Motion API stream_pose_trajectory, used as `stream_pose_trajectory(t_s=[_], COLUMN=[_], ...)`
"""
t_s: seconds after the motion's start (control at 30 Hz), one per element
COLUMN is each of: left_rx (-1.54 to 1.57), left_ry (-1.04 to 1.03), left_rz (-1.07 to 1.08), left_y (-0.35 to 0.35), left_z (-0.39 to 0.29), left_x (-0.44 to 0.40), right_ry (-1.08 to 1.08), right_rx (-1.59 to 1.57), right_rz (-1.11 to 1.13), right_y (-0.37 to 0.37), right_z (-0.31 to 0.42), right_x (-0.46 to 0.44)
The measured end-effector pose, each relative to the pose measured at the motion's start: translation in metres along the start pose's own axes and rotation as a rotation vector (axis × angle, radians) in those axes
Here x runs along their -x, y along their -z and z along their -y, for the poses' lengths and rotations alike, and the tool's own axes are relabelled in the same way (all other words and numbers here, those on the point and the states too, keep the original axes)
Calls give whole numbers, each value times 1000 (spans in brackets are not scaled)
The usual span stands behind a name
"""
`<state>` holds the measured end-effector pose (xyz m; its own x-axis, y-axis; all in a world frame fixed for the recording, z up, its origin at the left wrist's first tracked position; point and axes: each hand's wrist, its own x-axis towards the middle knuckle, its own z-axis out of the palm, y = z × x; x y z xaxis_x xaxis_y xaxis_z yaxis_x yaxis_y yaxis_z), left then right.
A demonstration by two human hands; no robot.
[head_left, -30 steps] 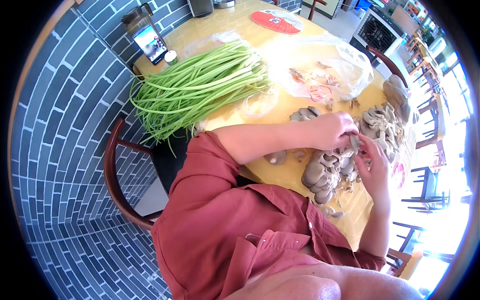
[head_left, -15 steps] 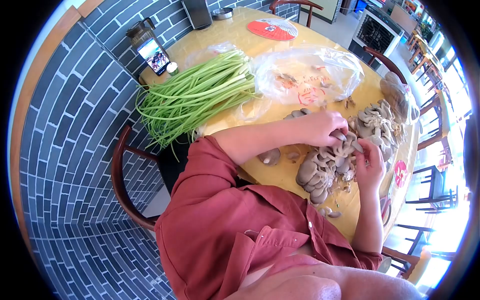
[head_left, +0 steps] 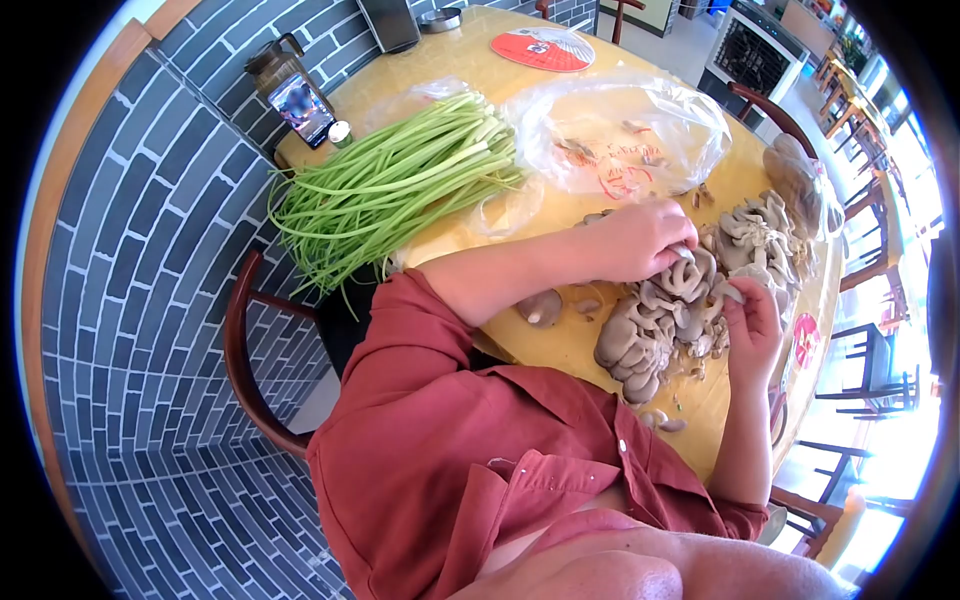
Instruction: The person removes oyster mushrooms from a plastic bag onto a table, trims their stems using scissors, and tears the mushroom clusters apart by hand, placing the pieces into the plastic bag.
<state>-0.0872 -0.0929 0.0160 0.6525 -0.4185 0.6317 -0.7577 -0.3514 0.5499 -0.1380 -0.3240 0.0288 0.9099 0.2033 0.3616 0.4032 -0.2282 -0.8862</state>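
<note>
Grey oyster mushrooms lie in clumps on the yellow table (head_left: 460, 240). My left hand (head_left: 645, 240) is closed, fingertips pinching a mushroom piece at the top of the middle clump (head_left: 690, 280). Just right of that clump, my right hand (head_left: 755, 325) pinches a small mushroom cap (head_left: 733, 291) between thumb and finger. Another clump (head_left: 630, 345) lies nearer my body, below my left hand. Beyond my right hand is a further pile (head_left: 755, 232). Loose pieces (head_left: 665, 422) and a single cap (head_left: 540, 308) rest on the tabletop.
Long green stalks (head_left: 400, 180) lie at the left, beside a clear plastic bag (head_left: 625, 135) with red print. A phone (head_left: 300, 108) leans on a jug (head_left: 275, 60). A red fan (head_left: 542, 50) is at the back, a bagged bundle (head_left: 795, 180) at the right, a chair (head_left: 240, 370) at the left.
My right hand has moved slightly right, away from my left hand, with a cap at its fingertips. More of the middle clump shows between the hands. The view has shifted a little.
</note>
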Motion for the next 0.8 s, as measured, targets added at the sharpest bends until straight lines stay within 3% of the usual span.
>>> stream_pose_trajectory(t_s=[0.1,0.2,0.3,0.5,0.8], left_rx=[-27,-52,156,298,246], left_ry=[-64,-170,-170,54,105], left_rz=[103,52,72,124,61], left_y=[5,14,9,2,-4], left_z=[-5,-15,-23,-42,-45], left_x=[2,-3,-5,6,9], right_ry=[-7,-28,-58,-37,-79], right_rx=[22,54,47,166,100], right_rz=[53,55,38,-7,-15], right_y=[-5,-6,-8,-13,-17], right_z=[1,4,6,12,17], right_x=[0,1,3,7,11])
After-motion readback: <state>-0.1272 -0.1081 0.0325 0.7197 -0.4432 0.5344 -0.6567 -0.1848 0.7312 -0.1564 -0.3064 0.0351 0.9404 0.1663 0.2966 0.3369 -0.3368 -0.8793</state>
